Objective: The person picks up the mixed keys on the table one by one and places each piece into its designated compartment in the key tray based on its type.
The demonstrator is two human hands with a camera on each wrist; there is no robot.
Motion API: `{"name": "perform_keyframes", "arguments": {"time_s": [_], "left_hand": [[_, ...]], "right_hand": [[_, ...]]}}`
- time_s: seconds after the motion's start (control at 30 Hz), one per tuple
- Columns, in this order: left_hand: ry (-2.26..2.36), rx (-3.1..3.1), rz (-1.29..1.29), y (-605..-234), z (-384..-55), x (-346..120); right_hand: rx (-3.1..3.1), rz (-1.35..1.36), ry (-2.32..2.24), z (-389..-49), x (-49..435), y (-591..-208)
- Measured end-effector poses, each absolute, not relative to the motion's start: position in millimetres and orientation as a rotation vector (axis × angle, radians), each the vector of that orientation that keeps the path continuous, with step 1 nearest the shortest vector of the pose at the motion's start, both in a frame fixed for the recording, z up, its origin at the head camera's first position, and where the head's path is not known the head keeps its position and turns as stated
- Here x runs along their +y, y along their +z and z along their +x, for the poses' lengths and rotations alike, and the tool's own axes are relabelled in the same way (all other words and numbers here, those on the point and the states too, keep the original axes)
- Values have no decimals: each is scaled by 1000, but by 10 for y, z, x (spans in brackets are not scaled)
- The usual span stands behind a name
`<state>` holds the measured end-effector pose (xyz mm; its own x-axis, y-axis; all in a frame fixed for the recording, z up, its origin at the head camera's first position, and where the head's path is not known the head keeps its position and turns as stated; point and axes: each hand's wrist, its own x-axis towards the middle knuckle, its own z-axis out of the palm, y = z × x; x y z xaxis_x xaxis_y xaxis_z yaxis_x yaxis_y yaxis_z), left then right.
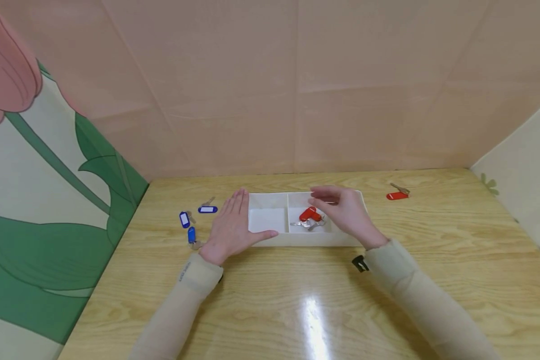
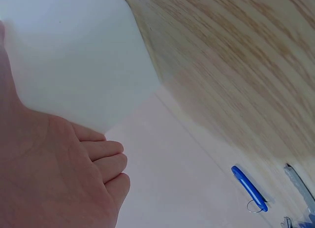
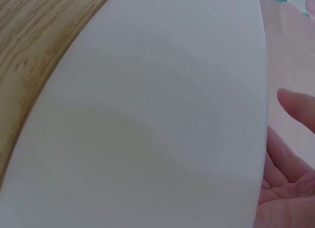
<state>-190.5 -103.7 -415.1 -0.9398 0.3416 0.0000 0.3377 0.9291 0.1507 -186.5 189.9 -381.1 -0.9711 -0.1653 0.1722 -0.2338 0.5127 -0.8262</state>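
A white box with two compartments stands on the table, its pale wall filling much of the left wrist view. My left hand lies along the box's left end, fingers straight and thumb over the front rim. Above the right compartment hovers my right hand, its fingers loosely bent and apart from the thumb, with nothing visible between them. Below it, keys with red tags lie overlapping in that compartment. The left compartment shows a bare floor. In the right wrist view, the box wall partly hides the right hand.
Left of the box lie three keys with blue tags, close to the left hand. One key with a red tag lies on the table at the far right. A pink backdrop rises behind the table.
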Motion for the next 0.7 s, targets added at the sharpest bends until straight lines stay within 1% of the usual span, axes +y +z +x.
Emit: {"name": "perform_keyframes", "arguments": {"time_s": [0.7], "left_hand": [[233, 3062, 539, -4145, -1896, -1035]], "right_hand": [[-2669, 330, 1494, -1799, 2046, -3731]]}}
